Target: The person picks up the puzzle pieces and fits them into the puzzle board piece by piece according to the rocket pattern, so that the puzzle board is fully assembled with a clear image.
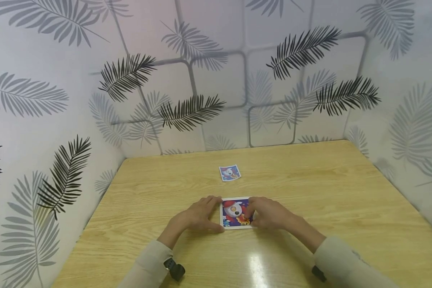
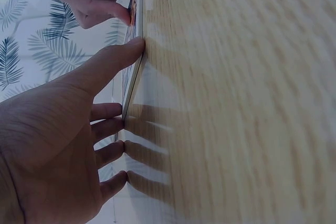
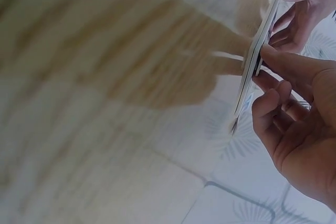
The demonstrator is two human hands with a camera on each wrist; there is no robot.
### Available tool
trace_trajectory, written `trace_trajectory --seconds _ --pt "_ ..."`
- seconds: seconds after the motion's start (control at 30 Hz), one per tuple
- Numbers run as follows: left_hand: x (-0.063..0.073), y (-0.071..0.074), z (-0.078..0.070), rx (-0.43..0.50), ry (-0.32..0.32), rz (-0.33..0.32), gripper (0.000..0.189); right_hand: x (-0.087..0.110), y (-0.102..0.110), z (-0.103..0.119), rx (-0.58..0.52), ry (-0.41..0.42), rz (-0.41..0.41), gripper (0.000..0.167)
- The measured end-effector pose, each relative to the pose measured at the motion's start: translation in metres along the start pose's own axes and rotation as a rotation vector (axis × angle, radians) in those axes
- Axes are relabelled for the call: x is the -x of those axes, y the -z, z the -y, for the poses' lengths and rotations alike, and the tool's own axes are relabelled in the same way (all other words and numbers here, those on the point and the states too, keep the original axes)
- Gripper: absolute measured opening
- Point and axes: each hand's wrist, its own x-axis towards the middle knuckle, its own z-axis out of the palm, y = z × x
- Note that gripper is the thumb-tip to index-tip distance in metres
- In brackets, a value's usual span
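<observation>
A flat square picture board (image 1: 233,210) with a white border and a cartoon on blue and red lies on the wooden table. My left hand (image 1: 201,216) holds its left side, thumb at the near corner and index finger at the far corner. In the left wrist view the left thumb (image 2: 128,52) touches the board's edge, while the other fingertips reach down to the table. From the right, my right hand (image 1: 270,214) grips the board's right side, one bent finger lying over the picture. The right wrist view shows the right thumb (image 3: 270,53) at the board's edge.
A small paper card (image 1: 230,173) with a similar cartoon lies farther back on the wooden table (image 1: 158,180). Behind the table stands a pale wall (image 1: 223,128) with a leaf pattern. Dark straps sit on both wrists, over light sleeves (image 1: 345,256).
</observation>
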Motion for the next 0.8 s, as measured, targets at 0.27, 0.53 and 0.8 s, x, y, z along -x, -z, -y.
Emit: trace_trajectory --seconds 0.27,0.53,0.8 --pt "-0.0021 -0.0010 0.0022 -0.006 -0.007 0.001 0.088 0.0020 0.0012 0.0041 0.068 0.001 0.001 0.019" --pt "-0.0027 -0.0012 0.0013 -0.004 0.023 0.012 0.091 0.0017 0.0006 0.0034 0.085 0.023 -0.018 0.011" --pt "-0.0022 -0.0010 0.0022 -0.006 0.012 0.008 0.089 0.0010 -0.0003 0.0044 0.102 -0.003 -0.017 0.011"
